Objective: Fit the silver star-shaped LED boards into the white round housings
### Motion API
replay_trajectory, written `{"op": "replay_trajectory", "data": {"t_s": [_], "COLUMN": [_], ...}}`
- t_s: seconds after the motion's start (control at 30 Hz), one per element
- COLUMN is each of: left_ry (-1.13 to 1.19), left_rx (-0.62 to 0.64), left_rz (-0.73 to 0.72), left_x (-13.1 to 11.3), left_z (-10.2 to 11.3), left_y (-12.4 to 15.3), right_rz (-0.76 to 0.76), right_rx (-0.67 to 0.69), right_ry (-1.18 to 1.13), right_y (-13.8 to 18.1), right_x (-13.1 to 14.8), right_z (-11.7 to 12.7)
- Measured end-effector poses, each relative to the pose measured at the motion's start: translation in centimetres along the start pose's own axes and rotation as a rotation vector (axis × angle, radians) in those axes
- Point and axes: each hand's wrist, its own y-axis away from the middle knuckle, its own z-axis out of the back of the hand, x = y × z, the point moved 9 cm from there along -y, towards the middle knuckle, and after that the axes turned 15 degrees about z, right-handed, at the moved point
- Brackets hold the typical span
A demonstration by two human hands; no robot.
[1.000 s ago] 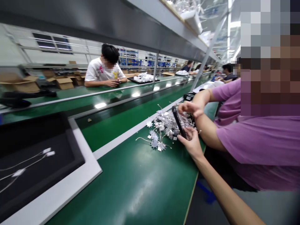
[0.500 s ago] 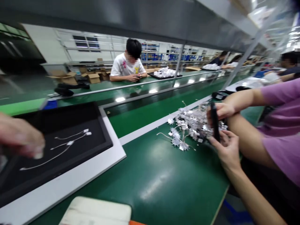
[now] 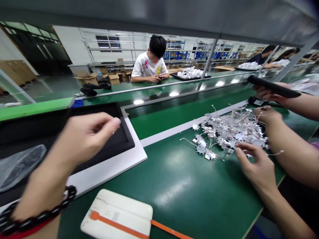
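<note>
My left hand (image 3: 86,139), with a black bead bracelet on its wrist, hovers over the black tray (image 3: 124,134). Its thumb and fingers are pinched together, and I cannot make out what is between them. My right hand (image 3: 259,167) rests with spread fingers on the green table, fingertips at the near edge of a pile of white star-shaped parts with thin wires (image 3: 229,131). A co-worker's hand (image 3: 269,116) lies on the far side of that pile. The co-worker's other hand holds a black phone (image 3: 274,89) above it.
A white flat pad with an orange strap (image 3: 117,215) lies at the near table edge. A clear plastic bag (image 3: 20,166) sits in the tray at the left. The green conveyor belt (image 3: 169,116) runs behind. A person in a white shirt (image 3: 149,68) sits opposite.
The view has swung left. My left hand has come in over the black tray. The co-worker has lifted the phone away from the pile, and my right hand now lies spread by the parts.
</note>
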Motion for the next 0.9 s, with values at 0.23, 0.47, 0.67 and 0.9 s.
{"op": "replay_trajectory", "data": {"t_s": [0.23,0.47,0.67,0.9], "left_ry": [-0.274,-0.411,-0.46,-0.526], "left_rx": [0.523,0.591,0.664,0.748], "left_rz": [-0.174,-0.263,-0.215,-0.11], "left_x": [-0.6,-1.5,-0.9,0.0], "left_z": [-14.1,-15.3,-15.4,-16.5], "left_y": [1.3,2.3,2.5,2.7], "right_rz": [0.436,0.681,0.734,0.666], "right_rx": [0.592,0.897,0.967,1.002], "right_ry": [-0.223,-0.364,-0.416,-0.422], "right_y": [1.9,4.2,4.4,4.4], "right_x": [10.8,19.0,21.1,20.3], "right_z": [-10.9,-23.1,-26.3,-25.9]}}
